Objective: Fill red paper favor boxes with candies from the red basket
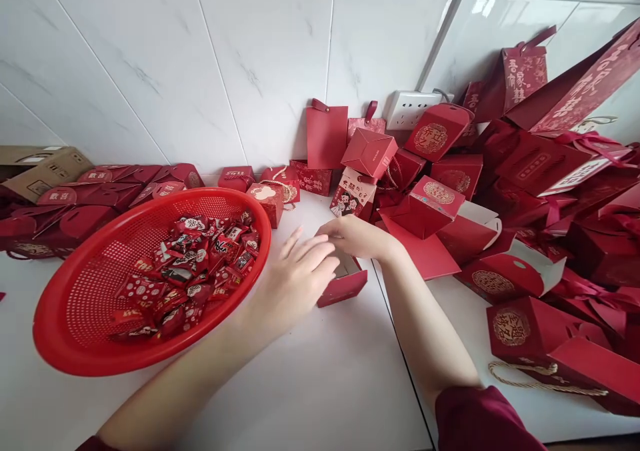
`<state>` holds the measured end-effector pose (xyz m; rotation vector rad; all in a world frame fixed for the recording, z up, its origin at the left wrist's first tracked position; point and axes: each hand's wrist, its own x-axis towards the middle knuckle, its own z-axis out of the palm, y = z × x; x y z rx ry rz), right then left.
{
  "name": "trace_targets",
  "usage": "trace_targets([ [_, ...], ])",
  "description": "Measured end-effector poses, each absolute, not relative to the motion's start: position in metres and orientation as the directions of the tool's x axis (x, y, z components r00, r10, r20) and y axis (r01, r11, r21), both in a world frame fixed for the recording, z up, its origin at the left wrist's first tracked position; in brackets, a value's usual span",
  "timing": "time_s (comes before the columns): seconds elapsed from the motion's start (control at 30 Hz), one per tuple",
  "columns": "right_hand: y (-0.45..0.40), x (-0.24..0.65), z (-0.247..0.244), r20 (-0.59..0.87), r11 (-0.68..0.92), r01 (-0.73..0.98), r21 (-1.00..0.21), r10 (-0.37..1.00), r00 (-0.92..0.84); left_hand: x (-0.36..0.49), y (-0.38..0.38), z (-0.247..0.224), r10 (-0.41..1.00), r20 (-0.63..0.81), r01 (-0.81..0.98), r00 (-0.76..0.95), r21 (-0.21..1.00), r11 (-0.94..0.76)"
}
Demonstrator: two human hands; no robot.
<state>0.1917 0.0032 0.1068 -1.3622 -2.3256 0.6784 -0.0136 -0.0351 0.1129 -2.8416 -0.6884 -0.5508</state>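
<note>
A small red gift box (345,288) with an open top stands on the white table, its pale inside partly showing. My left hand (293,278) covers the box's left side, its fingers stretched out and slightly apart. At the far side of the box, my right hand (355,238) bends over the opening. Its fingertips are hidden behind my left hand, so I cannot tell what they grip. To the left, a red plastic basket (85,308) holds many red-wrapped candies (193,271).
Red gift boxes (495,281) are heaped on the right, some with rope handles (545,378). More closed red boxes (83,208) line the wall at left, near a cardboard box (53,171). A white power strip (413,110) rests against the tiled wall.
</note>
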Motion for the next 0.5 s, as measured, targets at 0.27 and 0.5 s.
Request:
trace_targets([
  [0.27,-0.009,0.197,0.117,-0.082,0.174,0.848,-0.501,0.966,-0.247,-0.016,-0.03,0.116,0.347,0.247,0.374,0.905,-0.07,-0.925],
  [0.5,0.003,0.207,0.107,-0.107,0.194,0.915,-0.354,0.963,-0.246,-0.019,-0.039,0.117,0.65,0.069,0.652,0.757,-0.002,-0.758],
])
